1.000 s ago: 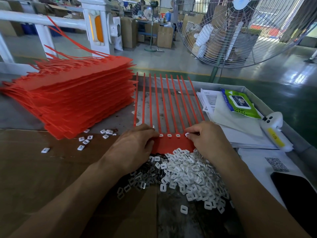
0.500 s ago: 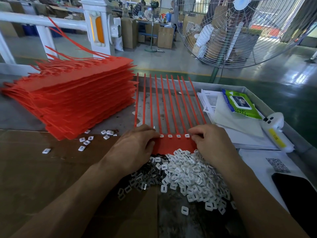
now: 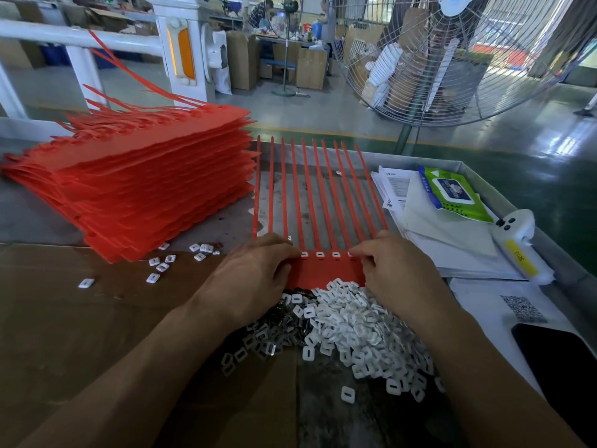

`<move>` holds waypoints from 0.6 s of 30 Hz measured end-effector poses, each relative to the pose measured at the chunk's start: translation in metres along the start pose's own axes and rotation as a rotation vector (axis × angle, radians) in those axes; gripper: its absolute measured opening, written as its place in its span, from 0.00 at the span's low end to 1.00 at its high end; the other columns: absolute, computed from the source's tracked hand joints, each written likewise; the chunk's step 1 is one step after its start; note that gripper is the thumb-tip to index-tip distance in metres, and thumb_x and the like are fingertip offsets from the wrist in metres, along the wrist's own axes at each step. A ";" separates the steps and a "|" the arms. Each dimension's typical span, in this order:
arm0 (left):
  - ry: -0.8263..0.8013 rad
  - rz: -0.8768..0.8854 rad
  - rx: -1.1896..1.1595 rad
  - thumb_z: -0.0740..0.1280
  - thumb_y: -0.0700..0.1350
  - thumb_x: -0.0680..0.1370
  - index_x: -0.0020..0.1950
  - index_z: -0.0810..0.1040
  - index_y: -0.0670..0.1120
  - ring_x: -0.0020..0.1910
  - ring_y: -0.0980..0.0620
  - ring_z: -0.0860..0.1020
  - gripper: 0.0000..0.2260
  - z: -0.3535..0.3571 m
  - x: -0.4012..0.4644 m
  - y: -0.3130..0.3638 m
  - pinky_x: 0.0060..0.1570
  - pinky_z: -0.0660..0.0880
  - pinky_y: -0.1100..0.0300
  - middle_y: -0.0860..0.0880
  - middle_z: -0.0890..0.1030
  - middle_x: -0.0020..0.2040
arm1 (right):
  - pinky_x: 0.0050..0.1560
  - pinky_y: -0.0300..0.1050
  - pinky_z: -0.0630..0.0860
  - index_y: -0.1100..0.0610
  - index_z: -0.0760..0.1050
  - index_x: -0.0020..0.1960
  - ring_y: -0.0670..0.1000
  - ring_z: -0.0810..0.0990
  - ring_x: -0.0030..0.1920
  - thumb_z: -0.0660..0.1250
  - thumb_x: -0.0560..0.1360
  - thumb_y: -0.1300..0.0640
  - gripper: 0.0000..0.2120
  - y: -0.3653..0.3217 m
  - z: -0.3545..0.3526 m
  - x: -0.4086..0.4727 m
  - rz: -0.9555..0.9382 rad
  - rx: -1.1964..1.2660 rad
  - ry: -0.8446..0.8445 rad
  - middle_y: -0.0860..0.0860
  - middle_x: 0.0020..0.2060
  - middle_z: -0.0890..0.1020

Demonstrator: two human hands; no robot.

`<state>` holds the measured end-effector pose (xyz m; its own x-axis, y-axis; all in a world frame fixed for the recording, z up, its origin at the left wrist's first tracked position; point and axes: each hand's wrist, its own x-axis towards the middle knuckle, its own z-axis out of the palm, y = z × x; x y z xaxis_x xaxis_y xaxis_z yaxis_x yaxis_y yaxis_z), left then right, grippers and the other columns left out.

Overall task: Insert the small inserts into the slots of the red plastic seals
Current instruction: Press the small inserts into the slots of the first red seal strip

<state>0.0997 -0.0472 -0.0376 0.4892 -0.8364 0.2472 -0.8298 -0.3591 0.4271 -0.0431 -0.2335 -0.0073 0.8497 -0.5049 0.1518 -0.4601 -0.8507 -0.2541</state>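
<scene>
A red sheet of joined plastic seals [image 3: 326, 270] lies flat in front of me, its several long tails pointing away. White inserts sit in the slots between my hands. My left hand [image 3: 255, 276] presses on the sheet's left end, fingers curled over the slots there. My right hand [image 3: 392, 270] rests on the right end, its fingertips pinching at the rightmost slot. A heap of small white inserts [image 3: 352, 328] lies just below the sheet, with darker metal pieces [image 3: 284, 331] at its left side.
A tall stack of red seal sheets [image 3: 145, 185] stands at the left. Loose inserts [image 3: 161, 263] lie by it. Papers [image 3: 429, 227], a green wipes pack [image 3: 452, 192], a white device [image 3: 520, 244] and a black phone [image 3: 559, 363] fill the right. A big fan [image 3: 452, 53] stands beyond.
Both hands stay on the sheet's ends. The right fingertips have shifted slightly along the slot row; the view has barely moved.
</scene>
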 end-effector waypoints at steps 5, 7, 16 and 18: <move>0.001 -0.001 0.007 0.62 0.47 0.83 0.71 0.75 0.56 0.66 0.58 0.72 0.16 0.000 0.000 0.001 0.65 0.65 0.64 0.59 0.73 0.68 | 0.51 0.52 0.80 0.45 0.84 0.61 0.55 0.80 0.53 0.61 0.81 0.59 0.17 -0.003 -0.005 0.001 -0.020 -0.096 -0.071 0.50 0.51 0.77; 0.006 -0.002 0.004 0.62 0.47 0.83 0.70 0.76 0.55 0.66 0.58 0.72 0.16 -0.001 0.000 0.001 0.64 0.65 0.65 0.59 0.73 0.68 | 0.51 0.52 0.79 0.44 0.83 0.61 0.54 0.79 0.52 0.61 0.81 0.59 0.18 -0.002 -0.005 0.003 -0.025 -0.117 -0.097 0.49 0.51 0.76; 0.006 -0.001 0.004 0.62 0.47 0.83 0.70 0.76 0.55 0.66 0.59 0.72 0.16 -0.002 0.000 0.001 0.63 0.62 0.69 0.60 0.73 0.68 | 0.54 0.32 0.71 0.44 0.81 0.65 0.37 0.79 0.55 0.68 0.81 0.57 0.15 0.032 -0.015 0.000 0.009 0.341 -0.076 0.40 0.57 0.83; 0.009 -0.002 0.005 0.62 0.47 0.83 0.70 0.76 0.55 0.66 0.60 0.71 0.16 -0.001 0.000 0.001 0.62 0.61 0.70 0.60 0.73 0.68 | 0.50 0.31 0.71 0.43 0.84 0.58 0.33 0.78 0.49 0.71 0.79 0.56 0.11 0.037 -0.019 0.001 0.000 0.320 -0.080 0.37 0.52 0.84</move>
<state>0.0989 -0.0471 -0.0358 0.4930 -0.8321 0.2542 -0.8304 -0.3628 0.4230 -0.0645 -0.2679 0.0020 0.8732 -0.4809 0.0793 -0.3666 -0.7553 -0.5433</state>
